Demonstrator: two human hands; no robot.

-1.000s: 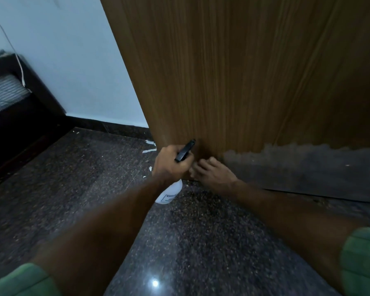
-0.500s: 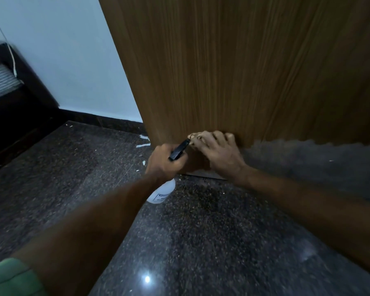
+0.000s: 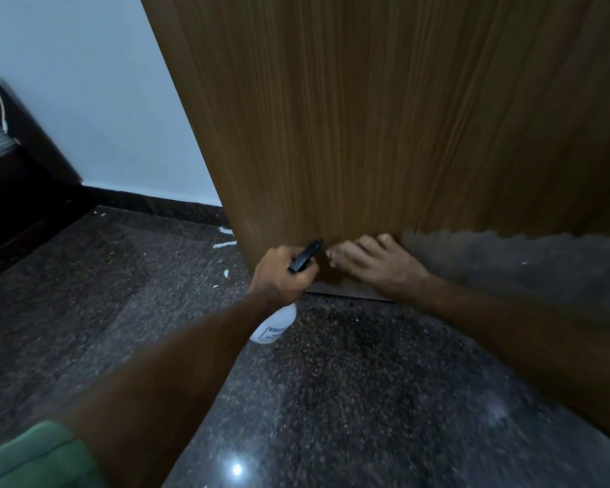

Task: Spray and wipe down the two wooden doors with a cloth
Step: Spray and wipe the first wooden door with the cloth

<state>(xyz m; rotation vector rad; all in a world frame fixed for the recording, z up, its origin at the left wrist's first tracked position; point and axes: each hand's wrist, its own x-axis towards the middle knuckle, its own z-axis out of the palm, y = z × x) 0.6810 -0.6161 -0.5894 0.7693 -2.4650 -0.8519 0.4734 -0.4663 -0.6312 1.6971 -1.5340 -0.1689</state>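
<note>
The left hand (image 3: 279, 276) was clenched around the neck of a white spray bottle (image 3: 273, 325), its black nozzle (image 3: 305, 256) aimed at the bottom corner of the wooden door (image 3: 384, 118). The right hand (image 3: 374, 265) pressed against the door just beside the nozzle, fingers bent; it was blurred, so I cannot tell whether it held a cloth. Below lay the dark speckled floor (image 3: 331, 399).
</note>
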